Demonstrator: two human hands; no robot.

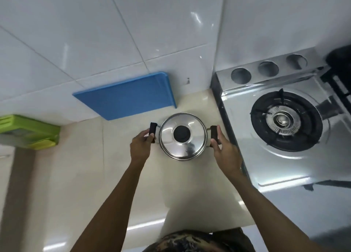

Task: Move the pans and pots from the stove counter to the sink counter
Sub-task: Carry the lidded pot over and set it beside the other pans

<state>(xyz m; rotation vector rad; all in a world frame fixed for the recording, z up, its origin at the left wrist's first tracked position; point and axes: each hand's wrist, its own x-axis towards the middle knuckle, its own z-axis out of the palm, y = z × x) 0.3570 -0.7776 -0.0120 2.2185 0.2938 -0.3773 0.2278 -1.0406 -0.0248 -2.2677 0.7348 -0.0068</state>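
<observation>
A small steel pot with a shiny lid and a black knob sits on the cream counter, just left of the stove. It has a black handle on each side. My left hand has its fingers wrapped on the left handle. My right hand holds the right handle between thumb and fingers. Whether the pot rests on the counter or is lifted off it, I cannot tell.
A steel gas stove with a black burner fills the right side. A blue cutting board leans against the tiled wall behind the pot. A green rack stands at the far left. A dark object shows at the top right edge.
</observation>
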